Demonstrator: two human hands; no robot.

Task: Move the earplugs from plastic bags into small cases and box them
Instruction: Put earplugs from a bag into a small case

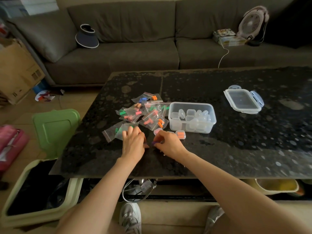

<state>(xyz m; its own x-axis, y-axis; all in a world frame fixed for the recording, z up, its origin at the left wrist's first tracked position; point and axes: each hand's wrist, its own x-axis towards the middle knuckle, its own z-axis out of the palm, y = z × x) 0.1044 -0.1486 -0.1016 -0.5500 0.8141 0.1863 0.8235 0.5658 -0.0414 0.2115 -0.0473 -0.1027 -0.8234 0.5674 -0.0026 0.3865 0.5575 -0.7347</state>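
Head view; an early stage of the sorting, by judgement. On the table (219,149) lay a heap of plastic bags (145,114), most with earplugs inside and apparently unemptied; just beside it stood the clear box (211,115) of small cases (190,114) that looked empty; its lid (243,102) lay well apart to the right. An orange-filled case (180,134) and a pink-filled case (157,131) sat near the hands, neither yet boxed. The right hand (168,145) pinched a purple earplug (154,143) between curled fingers; the left hand (133,142) lay over a bag of green earplugs (109,134), and whether it gripped the bag could not be told. No brand, label or writing was legible.
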